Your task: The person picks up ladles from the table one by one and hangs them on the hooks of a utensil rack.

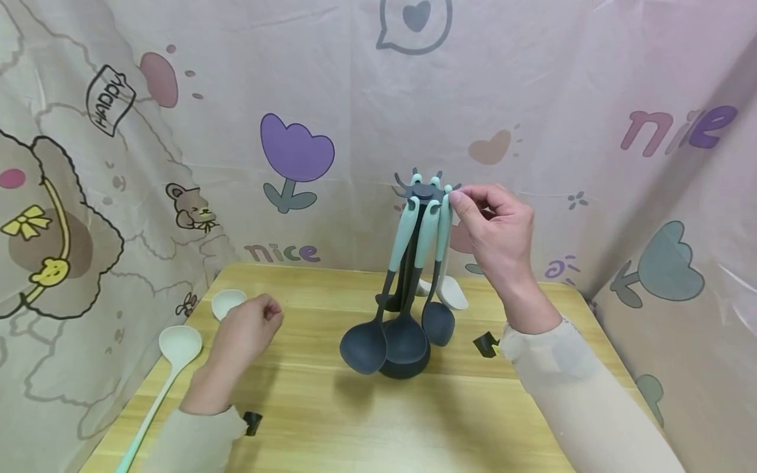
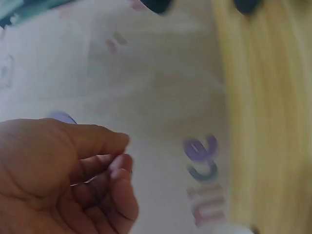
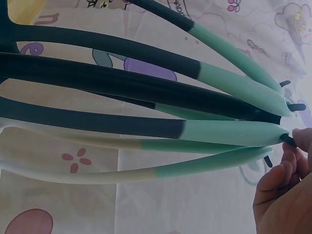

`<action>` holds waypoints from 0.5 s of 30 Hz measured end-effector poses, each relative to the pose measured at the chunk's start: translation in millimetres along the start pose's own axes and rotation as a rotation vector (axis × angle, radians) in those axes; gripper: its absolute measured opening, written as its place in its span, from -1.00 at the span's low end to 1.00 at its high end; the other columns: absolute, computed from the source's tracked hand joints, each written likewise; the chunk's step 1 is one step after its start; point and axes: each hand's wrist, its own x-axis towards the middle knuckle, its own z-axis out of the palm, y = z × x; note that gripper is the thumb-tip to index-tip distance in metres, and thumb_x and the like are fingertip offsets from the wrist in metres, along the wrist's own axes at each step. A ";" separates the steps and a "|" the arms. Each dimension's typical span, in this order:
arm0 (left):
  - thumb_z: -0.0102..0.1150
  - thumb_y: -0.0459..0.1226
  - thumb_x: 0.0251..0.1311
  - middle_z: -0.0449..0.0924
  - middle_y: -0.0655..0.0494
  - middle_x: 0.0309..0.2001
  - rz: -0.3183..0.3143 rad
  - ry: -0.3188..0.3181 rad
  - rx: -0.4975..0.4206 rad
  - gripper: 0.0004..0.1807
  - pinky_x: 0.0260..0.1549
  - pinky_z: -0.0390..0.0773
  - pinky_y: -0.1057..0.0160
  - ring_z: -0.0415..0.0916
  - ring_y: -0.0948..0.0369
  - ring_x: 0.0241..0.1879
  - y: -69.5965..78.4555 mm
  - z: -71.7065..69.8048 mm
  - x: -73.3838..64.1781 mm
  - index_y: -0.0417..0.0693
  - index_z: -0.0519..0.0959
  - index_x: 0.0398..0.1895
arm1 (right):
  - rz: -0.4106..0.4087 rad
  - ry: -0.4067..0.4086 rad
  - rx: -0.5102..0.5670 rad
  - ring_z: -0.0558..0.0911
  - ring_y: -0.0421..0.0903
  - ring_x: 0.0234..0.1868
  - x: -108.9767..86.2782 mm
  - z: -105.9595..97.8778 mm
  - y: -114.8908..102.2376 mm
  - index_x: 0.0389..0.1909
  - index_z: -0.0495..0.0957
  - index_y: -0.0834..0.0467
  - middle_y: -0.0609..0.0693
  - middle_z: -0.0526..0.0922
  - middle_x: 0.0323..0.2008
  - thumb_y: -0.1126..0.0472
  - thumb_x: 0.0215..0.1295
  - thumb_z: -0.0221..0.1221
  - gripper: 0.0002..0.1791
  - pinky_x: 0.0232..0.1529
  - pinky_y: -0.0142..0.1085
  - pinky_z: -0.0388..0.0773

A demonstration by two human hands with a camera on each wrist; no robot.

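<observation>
A dark utensil rack (image 1: 423, 192) with curved hooks stands on the table, hung with dark and white utensils on mint handles. At its right side my right hand (image 1: 503, 230) pinches the top end of the mint handle of a small dark spoon (image 1: 439, 323). In the right wrist view, the thumb and fingertips meet that handle (image 3: 229, 132) right by its hook. Two dark ladles (image 1: 363, 347) hang to its left. My left hand (image 1: 245, 335) hovers over the table's left part, fingers loosely curled, holding nothing. It partly hides a small white utensil (image 1: 227, 303).
A long white ladle (image 1: 180, 346) with a mint handle end lies along the table's left edge. White utensils (image 1: 453, 293) hang at the rack's back. Small black pieces (image 1: 252, 423) show near both sleeves. A printed curtain (image 1: 378, 98) surrounds the wooden table (image 1: 485, 427).
</observation>
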 end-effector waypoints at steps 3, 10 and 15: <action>0.11 -0.28 0.45 0.53 0.10 -0.49 -0.041 -0.097 0.060 -0.87 -0.56 0.39 0.18 0.41 0.14 -0.53 -30.5 -0.1 -5.9 -0.10 0.56 -0.30 | -0.007 -0.008 0.003 0.54 -0.18 -0.43 0.7 0.4 -0.3 -0.25 0.78 0.35 -0.31 0.69 -0.39 0.32 0.33 0.43 -0.87 -0.43 -0.44 0.45; 0.15 -0.25 0.48 0.50 0.06 -0.46 -0.169 -0.314 0.114 -0.82 -0.51 0.41 0.15 0.43 0.11 -0.47 -84.9 -3.5 -16.0 -0.20 0.53 -0.25 | -0.012 -0.009 0.001 0.54 -0.18 -0.43 1.3 -0.3 -0.9 -0.24 0.77 0.35 -0.32 0.69 -0.39 0.33 0.32 0.43 -0.88 -0.43 -0.45 0.45; 0.21 -0.20 0.46 0.56 -0.02 -0.40 -0.283 -0.413 0.100 -0.65 -0.50 0.49 0.10 0.48 0.04 -0.43 -107.6 0.5 -21.7 -0.42 0.54 -0.12 | -0.003 -0.012 0.001 0.55 -0.18 -0.41 0.3 -0.8 -0.5 -0.24 0.77 0.36 -0.33 0.69 -0.37 0.34 0.32 0.43 -0.88 -0.40 -0.45 0.49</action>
